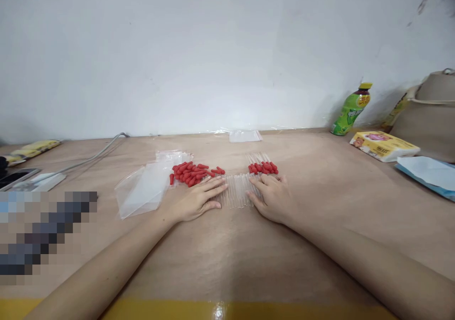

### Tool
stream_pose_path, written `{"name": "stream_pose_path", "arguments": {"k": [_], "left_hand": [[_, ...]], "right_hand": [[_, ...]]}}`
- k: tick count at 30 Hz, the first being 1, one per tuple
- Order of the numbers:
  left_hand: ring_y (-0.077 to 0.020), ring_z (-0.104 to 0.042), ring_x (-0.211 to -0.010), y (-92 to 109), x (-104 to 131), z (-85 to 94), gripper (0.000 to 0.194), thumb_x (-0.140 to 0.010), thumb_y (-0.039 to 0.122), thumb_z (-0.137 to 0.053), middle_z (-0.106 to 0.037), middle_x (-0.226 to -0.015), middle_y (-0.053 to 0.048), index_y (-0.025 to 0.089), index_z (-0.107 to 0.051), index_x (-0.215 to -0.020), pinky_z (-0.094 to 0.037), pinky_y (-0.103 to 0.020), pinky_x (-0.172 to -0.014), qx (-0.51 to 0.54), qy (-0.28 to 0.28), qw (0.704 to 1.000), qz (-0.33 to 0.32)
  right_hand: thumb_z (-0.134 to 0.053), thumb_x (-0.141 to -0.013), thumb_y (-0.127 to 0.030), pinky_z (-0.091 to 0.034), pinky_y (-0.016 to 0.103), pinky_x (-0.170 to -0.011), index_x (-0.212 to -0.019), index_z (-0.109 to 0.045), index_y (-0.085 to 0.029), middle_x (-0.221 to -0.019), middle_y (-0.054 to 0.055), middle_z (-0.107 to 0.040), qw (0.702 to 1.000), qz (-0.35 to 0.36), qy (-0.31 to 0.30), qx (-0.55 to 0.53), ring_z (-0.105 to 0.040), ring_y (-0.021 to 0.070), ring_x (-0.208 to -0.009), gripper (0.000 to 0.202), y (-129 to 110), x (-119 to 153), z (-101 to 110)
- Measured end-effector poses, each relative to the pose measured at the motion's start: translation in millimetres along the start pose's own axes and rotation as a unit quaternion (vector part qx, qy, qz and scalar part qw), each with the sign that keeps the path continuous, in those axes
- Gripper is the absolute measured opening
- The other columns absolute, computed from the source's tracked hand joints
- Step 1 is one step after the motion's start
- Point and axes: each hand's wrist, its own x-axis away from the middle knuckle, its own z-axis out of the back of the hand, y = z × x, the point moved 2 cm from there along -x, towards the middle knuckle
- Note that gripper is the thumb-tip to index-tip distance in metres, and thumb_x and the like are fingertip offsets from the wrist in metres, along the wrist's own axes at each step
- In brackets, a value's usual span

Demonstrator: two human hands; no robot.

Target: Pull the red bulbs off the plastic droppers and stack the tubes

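Observation:
A row of thin clear pipette tubes [235,192] lies side by side on the table between my hands. My left hand [203,197] rests flat over the row's left end, fingers stretched out. At the right end my right hand [272,197] touches the tubes with its fingertips, the fingers apart and the thumb spread. Just beyond my left hand is a loose pile of red rubber bulbs [190,173]. Past my right hand lie several droppers with red bulbs [263,168], their clear tubes pointing toward the wall. My hands hide part of the row's two ends.
Clear plastic bags [144,189] lie left of the bulbs, and another bag [245,136] lies by the wall. A green bottle [350,110], a yellow tissue pack [384,145] and a beige bag [426,121] stand at right. A grey cable [94,158] and a phone [17,178] are at left.

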Motion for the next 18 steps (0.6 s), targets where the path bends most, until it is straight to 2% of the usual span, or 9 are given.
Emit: {"name": "stream_pose_path", "arguments": {"k": [2, 5, 8, 10, 13, 16, 18], "left_hand": [[-0.0222, -0.027, -0.132, 2, 0, 1.3, 0.047, -0.090, 0.039, -0.040, -0.033, -0.142, -0.006, 0.024, -0.034, -0.134, -0.025, -0.043, -0.108, -0.001, 0.037, 0.999, -0.007], [-0.0219, -0.039, -0.124, 10, -7, 5.2, 0.036, -0.091, 0.033, -0.040, -0.047, -0.129, -0.009, 0.019, -0.048, -0.123, -0.033, -0.041, -0.103, 0.002, 0.136, 0.991, -0.007], [-0.0213, -0.051, -0.105, 21, -28, 9.8, 0.026, -0.088, 0.031, -0.045, -0.057, -0.108, -0.009, 0.017, -0.057, -0.107, -0.042, -0.037, -0.092, -0.011, 0.186, 0.983, 0.001], [-0.0211, -0.054, -0.095, 28, -52, 11.9, 0.023, -0.086, 0.033, -0.047, -0.058, -0.096, -0.009, 0.016, -0.059, -0.096, -0.044, -0.036, -0.085, -0.029, 0.185, 0.982, 0.023], [-0.0217, -0.054, -0.088, 33, -92, 12.5, 0.027, -0.084, 0.040, -0.048, -0.058, -0.086, -0.007, 0.016, -0.059, -0.082, -0.043, -0.036, -0.082, -0.056, 0.173, 0.978, 0.099], [-0.0258, -0.053, -0.093, 32, -125, 7.9, 0.037, -0.081, 0.051, -0.046, -0.058, -0.088, -0.009, 0.016, -0.058, -0.078, -0.040, -0.040, -0.084, -0.066, 0.117, 0.978, 0.157], [-0.0284, -0.052, -0.094, 29, -138, 4.4, 0.039, -0.078, 0.054, -0.048, -0.058, -0.089, -0.010, 0.016, -0.059, -0.075, -0.039, -0.043, -0.084, -0.063, 0.094, 0.979, 0.169]], "right_hand": [[-0.046, -0.085, -0.040, -0.024, 0.032, -0.074, -0.104, -0.062, -0.020, -0.084, 0.004, -0.062, 0.999, -0.006, 0.030, -0.018, -0.055, 0.0166, -0.078, 0.032, 3, 0, 1], [-0.044, -0.087, -0.036, -0.024, 0.031, -0.074, -0.096, -0.065, -0.021, -0.077, 0.001, -0.063, 0.992, -0.042, 0.103, -0.058, -0.056, 0.0133, -0.072, 0.027, 14, 0, 4], [-0.044, -0.087, -0.032, -0.023, 0.031, -0.073, -0.088, -0.066, -0.021, -0.072, 0.000, -0.064, 0.982, -0.081, 0.151, -0.075, -0.055, 0.0108, -0.065, 0.024, 30, 1, 5], [-0.046, -0.085, -0.032, -0.023, 0.030, -0.071, -0.084, -0.067, -0.021, -0.067, -0.001, -0.063, 0.979, -0.105, 0.161, -0.074, -0.053, 0.0103, -0.061, 0.024, 42, 2, 4], [-0.046, -0.084, -0.033, -0.022, 0.029, -0.066, -0.078, -0.067, -0.020, -0.056, -0.002, -0.056, 0.972, -0.147, 0.168, -0.073, -0.049, 0.0101, -0.055, 0.026, 56, 3, 1], [-0.046, -0.084, -0.035, -0.021, 0.028, -0.064, -0.077, -0.068, -0.020, -0.053, -0.004, -0.052, 0.970, -0.162, 0.164, -0.076, -0.047, 0.0098, -0.053, 0.027, 60, 3, -1], [-0.047, -0.084, -0.035, -0.021, 0.028, -0.064, -0.078, -0.068, -0.021, -0.052, -0.004, -0.051, 0.972, -0.155, 0.159, -0.078, -0.047, 0.0097, -0.054, 0.026, 58, 3, -1]]}}
